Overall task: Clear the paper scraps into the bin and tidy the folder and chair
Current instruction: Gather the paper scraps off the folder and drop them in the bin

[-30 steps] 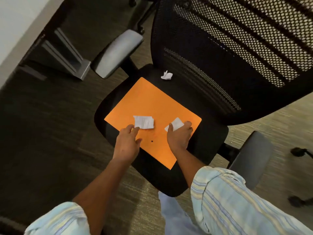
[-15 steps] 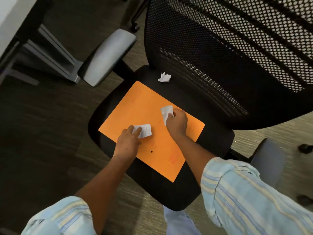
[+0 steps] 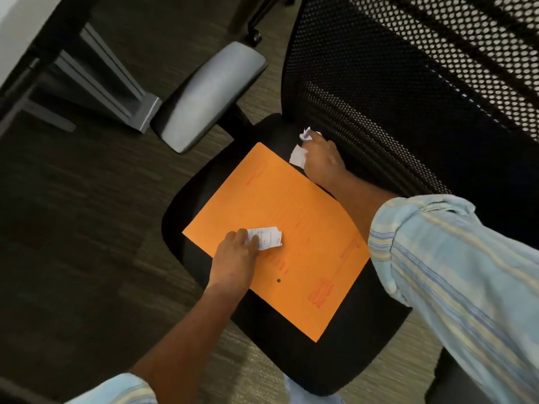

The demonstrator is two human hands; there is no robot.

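An orange folder (image 3: 280, 225) lies flat on the black seat of an office chair (image 3: 358, 342). My left hand (image 3: 236, 258) rests on the folder's left part, its fingers pinching a printed white paper scrap (image 3: 269, 237). My right hand (image 3: 320, 161) is at the folder's far corner, close to the mesh backrest (image 3: 393, 91). It holds a white scrap (image 3: 298, 156) in its palm, and its fingertips touch a crumpled white scrap (image 3: 306, 132) at the back of the seat. No bin is in view.
The chair's grey left armrest (image 3: 207, 94) sticks out at upper left. Beyond it stand a grey metal desk leg (image 3: 116, 91) and the desk edge. A dark carpet (image 3: 73, 228) surrounds the chair. A caster (image 3: 256, 35) shows at the top.
My right hand moved with its scrap from the folder's middle to the back of the seat, reaching the crumpled scrap. My left hand closed on the printed scrap.
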